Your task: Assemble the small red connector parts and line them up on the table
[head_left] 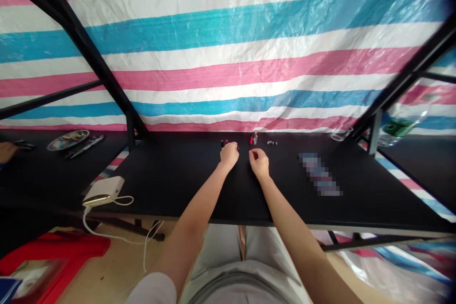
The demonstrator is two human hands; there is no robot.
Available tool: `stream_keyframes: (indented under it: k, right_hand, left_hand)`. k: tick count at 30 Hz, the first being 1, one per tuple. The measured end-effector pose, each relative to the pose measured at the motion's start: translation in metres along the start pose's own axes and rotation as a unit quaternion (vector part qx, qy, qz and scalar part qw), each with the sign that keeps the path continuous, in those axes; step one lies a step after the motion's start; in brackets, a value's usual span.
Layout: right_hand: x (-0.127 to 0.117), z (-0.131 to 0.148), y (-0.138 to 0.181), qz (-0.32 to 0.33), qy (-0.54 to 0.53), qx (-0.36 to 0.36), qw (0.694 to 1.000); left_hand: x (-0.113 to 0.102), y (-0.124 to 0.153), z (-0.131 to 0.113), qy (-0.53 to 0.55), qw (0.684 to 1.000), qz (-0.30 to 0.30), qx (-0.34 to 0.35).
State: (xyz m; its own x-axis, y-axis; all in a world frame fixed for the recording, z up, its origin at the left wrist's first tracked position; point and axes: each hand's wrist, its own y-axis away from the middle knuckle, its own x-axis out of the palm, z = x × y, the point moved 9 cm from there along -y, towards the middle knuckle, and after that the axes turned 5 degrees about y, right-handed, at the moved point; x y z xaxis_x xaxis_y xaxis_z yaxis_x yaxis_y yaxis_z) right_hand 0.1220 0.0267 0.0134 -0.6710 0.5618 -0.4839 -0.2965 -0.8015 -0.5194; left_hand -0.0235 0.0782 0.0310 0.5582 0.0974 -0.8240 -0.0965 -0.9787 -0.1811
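Note:
My left hand [230,154] is over the black tabletop with its fingers curled together. Small pieces, one black [222,144] and one red [227,142], stand just beyond its fingertips, and a bit of red shows at its right side. What its fingers hold, if anything, is hidden. A short gap to the right is my right hand [260,162], thumb and fingers bent into a pinch; anything between them is too small to make out. Past it are a small red piece [251,139] and clear caps or tubes [255,138]. Several tiny shiny metallic pieces [271,143] lie in a row farther right.
A white power bank [105,191] with a cable sits at the table's left edge. A blurred-out flat object [319,174] lies on the right, and a clear cup [341,133] behind it. The left table bears a metal dish [68,140], pens [87,146] and another person's hand [7,152].

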Motion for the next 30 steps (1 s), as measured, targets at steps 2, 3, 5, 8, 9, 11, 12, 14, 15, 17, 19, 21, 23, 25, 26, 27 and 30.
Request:
stream_keyframes:
  k: [2,3,5,8,9,11,12,14,15,17,19,21,23,25,26,27,30]
  right_hand:
    - [0.001,-0.001,0.000,0.000,0.000,-0.004,1.000]
    - [0.002,-0.001,0.000,0.002,0.000,-0.008,1.000]
    - [0.005,0.001,-0.001,0.013,0.003,-0.020,1.000]
    - [0.011,0.003,-0.001,0.044,0.008,-0.036,0.998]
    - [0.014,0.004,0.000,0.057,0.012,-0.039,0.998]
    - [0.018,0.007,0.001,0.087,0.021,-0.047,0.995]
    - [0.020,0.009,0.003,0.101,0.026,-0.051,0.993]
    - [0.022,0.012,0.005,0.120,0.032,-0.055,0.991]
    - [0.022,0.013,0.006,0.126,0.032,-0.054,0.990]
    - [0.022,0.015,0.008,0.133,0.031,-0.049,0.989]
    - [0.022,0.017,0.008,0.138,0.024,-0.045,0.989]
    - [0.021,0.019,0.009,0.140,0.011,-0.046,0.989]
    - [0.020,0.021,0.009,0.140,-0.007,-0.050,0.989]
    - [0.019,0.023,0.009,0.138,-0.025,-0.055,0.989]
    - [0.019,0.023,0.010,0.137,-0.034,-0.057,0.988]
    - [0.020,0.023,0.010,0.138,-0.042,-0.060,0.988]
    - [0.024,0.022,0.011,0.147,-0.059,-0.059,0.986]
  left_hand:
    - [0.002,0.004,0.004,0.058,0.998,-0.010,0.007]
    - [0.004,0.006,0.006,0.100,0.995,-0.009,0.012]
    - [0.013,0.012,0.011,0.203,0.979,0.006,0.013]
    - [0.025,0.024,0.022,0.361,0.932,0.018,-0.025]
    - [0.026,0.028,0.025,0.401,0.915,0.010,-0.032]
    - [0.026,0.035,0.025,0.463,0.886,0.004,-0.027]
    - [0.025,0.038,0.024,0.484,0.875,0.004,-0.024]
    - [0.022,0.042,0.024,0.505,0.863,0.005,-0.024]
    - [0.021,0.043,0.024,0.509,0.860,0.004,-0.027]
    - [0.019,0.043,0.025,0.508,0.860,0.000,-0.032]
    - [0.018,0.043,0.027,0.506,0.862,-0.008,-0.035]
    - [0.018,0.043,0.029,0.505,0.862,-0.022,-0.041]
    - [0.016,0.043,0.032,0.505,0.860,-0.042,-0.051]
    - [0.014,0.044,0.035,0.508,0.857,-0.061,-0.063]
    - [0.013,0.045,0.037,0.511,0.854,-0.069,-0.069]
    - [0.012,0.045,0.038,0.515,0.851,-0.076,-0.074]
    - [0.011,0.046,0.041,0.526,0.841,-0.087,-0.092]
